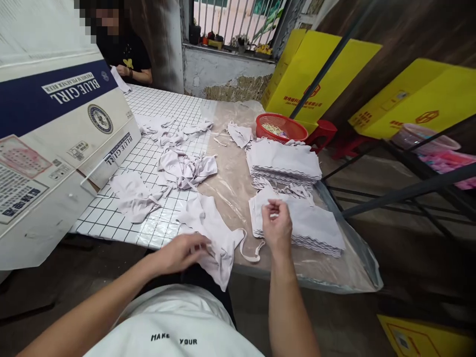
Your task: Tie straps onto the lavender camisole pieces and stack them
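Observation:
My left hand (183, 253) pinches the edge of a loose white fabric piece with thin straps (213, 233) that hangs over the table's near edge. My right hand (277, 223) hovers over the near stack of flat white fabric pieces (312, 225), its fingers curled together in a pinch; I cannot make out anything between them. A second, taller stack (284, 159) lies just beyond. Several crumpled white pieces (186, 168) are scattered over the grid-patterned table top (163, 106).
A large Blue Girl cardboard box (55, 139) stands at the left. A red plastic basket (280, 127) sits at the back of the clear plastic sheet (230, 183). Another person in black (128, 59) works at the far end. Yellow boxes (323, 74) and metal frame bars (409, 191) are at right.

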Action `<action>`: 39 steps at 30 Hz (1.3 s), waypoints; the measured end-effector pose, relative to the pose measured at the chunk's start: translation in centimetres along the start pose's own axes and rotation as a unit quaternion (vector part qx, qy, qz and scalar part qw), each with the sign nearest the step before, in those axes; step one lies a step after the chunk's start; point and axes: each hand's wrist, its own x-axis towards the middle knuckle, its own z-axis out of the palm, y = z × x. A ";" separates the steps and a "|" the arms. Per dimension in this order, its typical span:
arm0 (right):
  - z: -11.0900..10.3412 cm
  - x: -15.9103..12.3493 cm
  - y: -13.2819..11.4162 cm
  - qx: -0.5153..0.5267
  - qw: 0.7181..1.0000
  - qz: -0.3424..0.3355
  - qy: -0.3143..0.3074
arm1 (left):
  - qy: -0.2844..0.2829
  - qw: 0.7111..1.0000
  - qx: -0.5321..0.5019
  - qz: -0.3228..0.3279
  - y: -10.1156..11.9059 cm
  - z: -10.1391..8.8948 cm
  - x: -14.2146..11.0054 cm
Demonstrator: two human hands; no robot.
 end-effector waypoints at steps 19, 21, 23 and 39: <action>4.9 -5.3 4.4 -0.183 0.941 -0.235 -0.163 | 0.305 0.921 0.178 -0.164 -7.3 -5.7 -2.8; 4.6 -4.1 4.2 -0.176 0.954 -0.213 -0.116 | 0.308 0.919 0.102 -0.223 -6.8 -5.2 -4.4; 4.0 -4.5 3.9 -0.175 0.962 -0.187 -0.099 | 0.305 0.908 0.002 -0.288 -6.7 -4.8 -5.4; 0.3 -7.2 4.6 -0.100 0.978 0.077 -0.164 | 0.224 0.867 0.147 -0.421 -6.2 -4.0 -0.9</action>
